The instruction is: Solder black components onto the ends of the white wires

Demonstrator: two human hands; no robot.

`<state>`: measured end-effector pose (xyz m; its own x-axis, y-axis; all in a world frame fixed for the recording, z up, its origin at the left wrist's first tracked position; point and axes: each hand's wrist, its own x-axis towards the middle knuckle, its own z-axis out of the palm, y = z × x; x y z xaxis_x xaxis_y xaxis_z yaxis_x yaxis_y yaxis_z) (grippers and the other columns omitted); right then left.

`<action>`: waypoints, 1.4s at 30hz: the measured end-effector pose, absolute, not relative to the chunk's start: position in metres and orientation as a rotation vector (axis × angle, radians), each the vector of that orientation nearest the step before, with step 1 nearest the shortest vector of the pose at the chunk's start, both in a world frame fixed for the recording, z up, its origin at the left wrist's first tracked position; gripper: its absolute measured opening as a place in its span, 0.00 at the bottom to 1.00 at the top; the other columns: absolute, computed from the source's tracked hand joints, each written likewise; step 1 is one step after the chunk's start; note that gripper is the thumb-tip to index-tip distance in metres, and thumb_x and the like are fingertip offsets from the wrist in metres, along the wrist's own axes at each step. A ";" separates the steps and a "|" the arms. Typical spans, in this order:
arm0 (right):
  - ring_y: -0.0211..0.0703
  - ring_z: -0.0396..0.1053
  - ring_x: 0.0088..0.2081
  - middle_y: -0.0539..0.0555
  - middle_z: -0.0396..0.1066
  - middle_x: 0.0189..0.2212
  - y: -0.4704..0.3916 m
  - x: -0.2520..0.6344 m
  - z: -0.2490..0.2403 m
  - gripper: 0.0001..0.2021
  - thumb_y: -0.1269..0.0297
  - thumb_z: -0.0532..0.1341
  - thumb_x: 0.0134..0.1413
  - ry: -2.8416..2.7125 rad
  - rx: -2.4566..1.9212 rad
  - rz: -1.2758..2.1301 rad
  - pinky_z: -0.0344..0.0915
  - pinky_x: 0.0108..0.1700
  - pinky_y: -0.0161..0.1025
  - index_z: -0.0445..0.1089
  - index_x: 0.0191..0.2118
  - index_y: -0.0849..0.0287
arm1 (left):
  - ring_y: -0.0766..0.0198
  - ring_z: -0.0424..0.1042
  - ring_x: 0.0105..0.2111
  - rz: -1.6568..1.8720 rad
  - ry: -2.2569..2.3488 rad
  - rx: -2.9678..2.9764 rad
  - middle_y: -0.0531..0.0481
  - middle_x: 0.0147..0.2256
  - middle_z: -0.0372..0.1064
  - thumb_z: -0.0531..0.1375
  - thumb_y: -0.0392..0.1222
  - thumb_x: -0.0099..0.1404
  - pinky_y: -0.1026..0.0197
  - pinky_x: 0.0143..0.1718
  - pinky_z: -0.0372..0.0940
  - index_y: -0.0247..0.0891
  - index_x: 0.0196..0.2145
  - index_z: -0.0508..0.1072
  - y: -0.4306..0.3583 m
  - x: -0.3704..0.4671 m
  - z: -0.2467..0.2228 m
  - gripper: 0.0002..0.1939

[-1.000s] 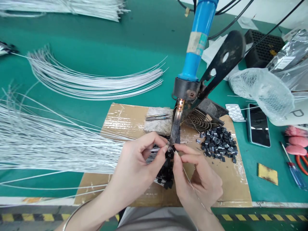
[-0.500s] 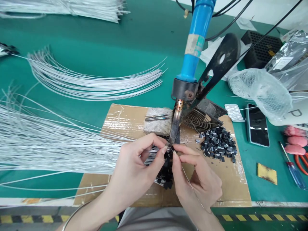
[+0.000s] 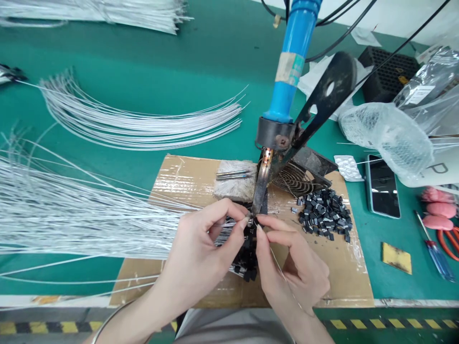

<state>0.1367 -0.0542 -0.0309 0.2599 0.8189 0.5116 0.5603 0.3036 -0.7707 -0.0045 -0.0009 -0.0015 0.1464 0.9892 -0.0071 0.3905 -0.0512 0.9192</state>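
Note:
Under the tip of a blue-handled soldering iron, held in a black stand, my two hands almost meet. My left hand pinches thumb and index finger together beside the tip; whatever is in the pinch is too small and hidden to name. My right hand pinches thin solder wire, which trails back over the palm towards the wrist. Below the fingertips lies a pile of black connector pieces with white wires leading left from it, passing behind my left hand.
A cardboard sheet lies under the work. Loose black pieces are heaped right of a small fan. A pale block bears metal rods. Further right are a phone, yellow sponge and screwdriver.
Both hands keep nearly the same pose at the iron's tip. The right hand has shifted very slightly left; nothing else has visibly changed.

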 end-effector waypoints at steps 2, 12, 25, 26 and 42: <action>0.38 0.86 0.37 0.52 0.87 0.42 -0.055 0.137 -0.031 0.07 0.76 0.68 0.64 -1.412 -1.378 0.293 0.83 0.46 0.33 0.75 0.38 0.56 | 0.63 0.77 0.27 0.885 1.370 1.599 0.53 0.30 0.81 0.59 0.37 0.66 0.65 0.19 0.59 0.43 0.29 0.76 -0.001 -0.005 -0.003 0.08; 0.37 0.82 0.34 0.47 0.82 0.33 -0.063 0.163 -0.044 0.03 0.68 0.64 0.72 -1.107 -1.495 0.408 0.77 0.40 0.34 0.75 0.43 0.55 | 0.63 0.82 0.32 1.021 1.477 2.445 0.49 0.39 0.86 0.60 0.24 0.70 0.59 0.29 0.66 0.39 0.38 0.74 -0.032 -0.021 -0.013 0.11; 0.51 0.78 0.59 0.56 0.84 0.50 -0.059 0.229 -0.056 0.13 0.64 0.53 0.78 -1.841 -1.568 0.227 0.71 0.62 0.54 0.75 0.45 0.55 | 0.53 0.76 0.46 1.119 1.486 2.148 0.45 0.52 0.75 0.65 0.26 0.69 0.49 0.49 0.71 0.46 0.46 0.79 -0.059 -0.032 -0.051 0.15; 0.50 0.78 0.57 0.57 0.83 0.50 -0.062 0.231 -0.057 0.13 0.64 0.53 0.78 -1.820 -1.566 0.225 0.72 0.61 0.52 0.75 0.45 0.56 | 0.54 0.76 0.46 1.099 1.467 2.116 0.45 0.53 0.74 0.65 0.27 0.70 0.50 0.49 0.71 0.47 0.47 0.79 -0.058 -0.037 -0.048 0.15; 0.39 0.67 0.22 0.45 0.64 0.22 -0.071 0.239 -0.074 0.23 0.42 0.59 0.72 -0.795 -1.496 0.249 0.67 0.25 0.39 0.72 0.34 0.57 | 0.49 0.76 0.46 0.622 1.799 2.151 0.43 0.41 0.76 0.70 0.39 0.68 0.47 0.52 0.70 0.37 0.35 0.79 0.178 -0.082 -0.053 0.05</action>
